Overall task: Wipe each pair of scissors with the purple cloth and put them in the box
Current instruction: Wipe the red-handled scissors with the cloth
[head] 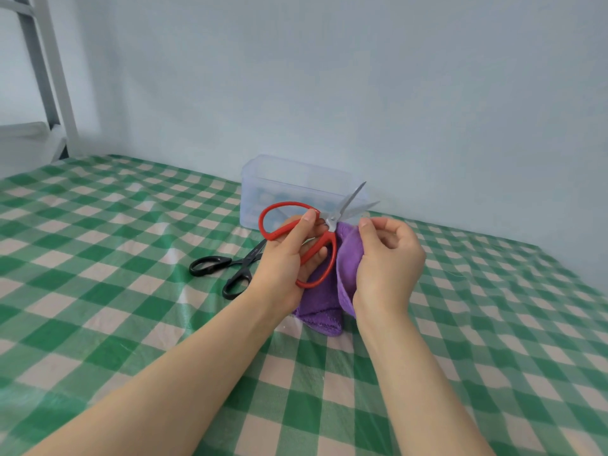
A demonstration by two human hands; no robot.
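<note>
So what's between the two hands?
In the head view, the cloth and the red scissors' lower handle lie between the left hand and right hand.

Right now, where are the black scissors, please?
In the head view, the black scissors lie on the checked tablecloth just left of the left hand, before the clear box.

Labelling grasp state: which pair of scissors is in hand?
The red-handled scissors, gripped in the left hand with blades apart; the black-handled scissors lie on the checked tablecloth.
</note>
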